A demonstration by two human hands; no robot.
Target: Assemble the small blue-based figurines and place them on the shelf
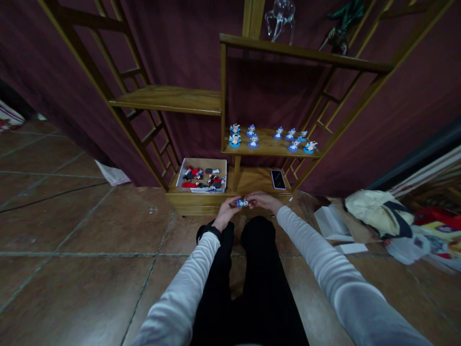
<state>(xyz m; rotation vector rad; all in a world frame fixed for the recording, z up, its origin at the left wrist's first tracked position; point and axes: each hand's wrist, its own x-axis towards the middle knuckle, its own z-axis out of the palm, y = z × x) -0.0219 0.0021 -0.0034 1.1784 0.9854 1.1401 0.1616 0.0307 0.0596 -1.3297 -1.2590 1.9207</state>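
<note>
A small purple-and-white figurine (243, 203) lies sideways between my two hands, in front of the low shelf. My left hand (227, 211) grips its base end, and the fingers of my right hand (263, 200) close on the other end. Just beyond my left hand, an open cardboard box (201, 165) holds several red, black and white figurines (194, 173). On the shelf above stand several similar figurines on blue or purple bases, among them a purple-and-white figurine (253, 141) and a blue-based figurine (235, 140).
A phone (278, 179) lies on the bottom shelf (252, 179). Another wooden shelf (173, 99) juts out at left. A clear glass animal (281, 20) stands on the top shelf. White box pieces (333, 223), a cream bag (376, 211) and plastic bags (408, 247) lie on the floor at right.
</note>
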